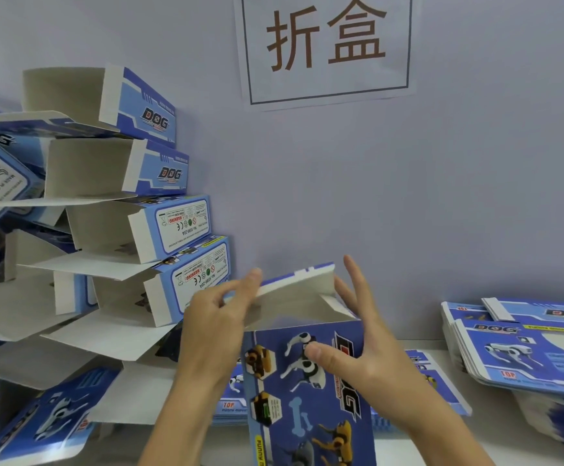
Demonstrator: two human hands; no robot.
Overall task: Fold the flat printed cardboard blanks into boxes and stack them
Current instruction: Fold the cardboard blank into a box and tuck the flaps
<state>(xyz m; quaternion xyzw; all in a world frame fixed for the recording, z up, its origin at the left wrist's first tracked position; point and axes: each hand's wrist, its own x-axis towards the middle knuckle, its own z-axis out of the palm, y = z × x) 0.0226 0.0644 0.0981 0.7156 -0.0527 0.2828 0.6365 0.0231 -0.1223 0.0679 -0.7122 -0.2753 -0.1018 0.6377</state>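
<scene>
Left hand point(216, 317): my fingers pinch the top flap point(294, 290) of the box point(307, 381).
Right hand point(358, 348): my fingers spread wide, thumb pressing the box's printed face.
Stack point(132, 203): folded boxes, left.

Pale lilac wall point(442, 183), framed paper sign point(326, 45) with brown characters, white tabletop point(496, 445)

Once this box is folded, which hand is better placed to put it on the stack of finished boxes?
The left hand, probably. It already pinches the box at its top flap, and the stack of finished boxes stands on the left, close beside it. The right hand is on the far side.
</scene>
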